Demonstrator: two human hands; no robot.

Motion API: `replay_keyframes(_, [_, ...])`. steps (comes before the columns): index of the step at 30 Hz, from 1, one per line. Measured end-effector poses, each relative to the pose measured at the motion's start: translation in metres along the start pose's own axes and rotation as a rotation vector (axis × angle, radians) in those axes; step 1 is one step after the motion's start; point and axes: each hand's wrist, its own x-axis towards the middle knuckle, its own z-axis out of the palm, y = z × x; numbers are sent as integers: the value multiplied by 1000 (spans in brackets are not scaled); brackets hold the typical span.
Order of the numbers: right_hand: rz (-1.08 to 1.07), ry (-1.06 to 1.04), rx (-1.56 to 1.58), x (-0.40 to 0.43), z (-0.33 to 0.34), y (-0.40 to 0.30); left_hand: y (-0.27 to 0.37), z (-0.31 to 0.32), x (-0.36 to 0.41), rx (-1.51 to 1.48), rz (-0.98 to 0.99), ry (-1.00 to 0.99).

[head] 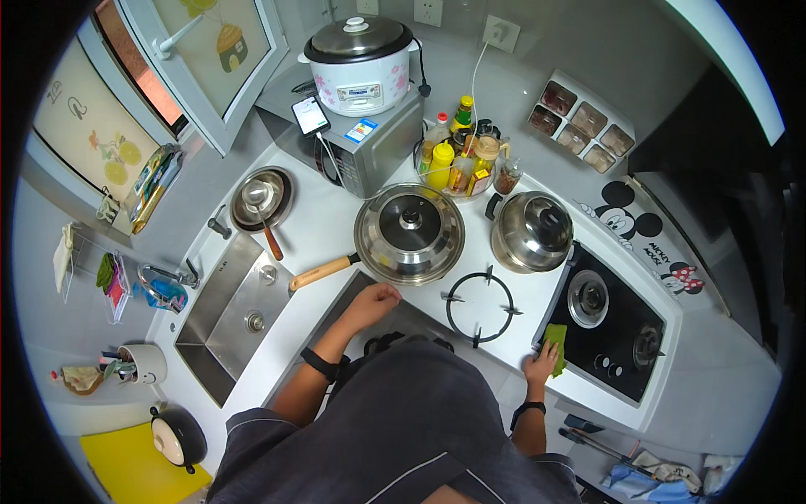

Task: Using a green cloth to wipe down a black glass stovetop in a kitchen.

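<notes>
My right hand (543,362) presses a green cloth (556,346) onto the front left corner of a black glass gas hob (614,296). My left hand (373,305) hovers at the counter's front edge, fingers loosely curled, with nothing visible in it. Just beyond it sits a lidded steel pan (434,268) whose wooden handle (323,273) points towards the sink. A black pan support (449,315) lies on the white counter between my hands. Behind that support stands a lidded steel pot (527,242), left of the hob.
Left is a steel sink (220,327), with nested bowls and a ladle (269,239) behind it. A microwave (384,148) carries an electric cooker (359,69) and a phone (310,116) on a cable. Bottles (442,165) crowd a tray. A black pot (189,435) stands lower left.
</notes>
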Motion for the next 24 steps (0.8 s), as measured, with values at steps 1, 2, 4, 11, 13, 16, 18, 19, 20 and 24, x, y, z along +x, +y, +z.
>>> replay_keyframes(1, [4, -1, 2, -1, 1, 0, -2, 0, 0, 72, 30, -28])
replay_keyframes(2, [7, -2, 3, -3, 1, 0, -5, -1, -1, 143, 60, -56])
replay_keyframes(4, [4, 14, -6, -4, -1, -6, -20, -4, 2, 150, 65, -55])
replay_keyframes(11, [40, 56, -21, -11, -6, -17, -17, 3, 5, 160, 2, -16])
replay_keyframes(13, [19, 76, -15, -12, -6, -17, -14, 7, 8, 178, 0, 1])
replay_keyframes(16, [15, 73, 3, -12, -6, -17, -20, 10, 15, 150, -7, 44])
replay_keyframes(18, [-2, 61, 12, -11, -5, -16, -21, 17, 18, 101, 24, 112])
replay_keyframes(19, [5, 38, 35, -11, -6, -15, -9, 17, 19, 98, -122, 83])
replay_keyframes(20, [7, 33, 42, -12, -6, -13, -1, 20, 18, 97, -127, 87])
replay_keyframes(24, [-52, 33, 57, -10, -9, -13, 21, 6, 21, 44, -137, 159])
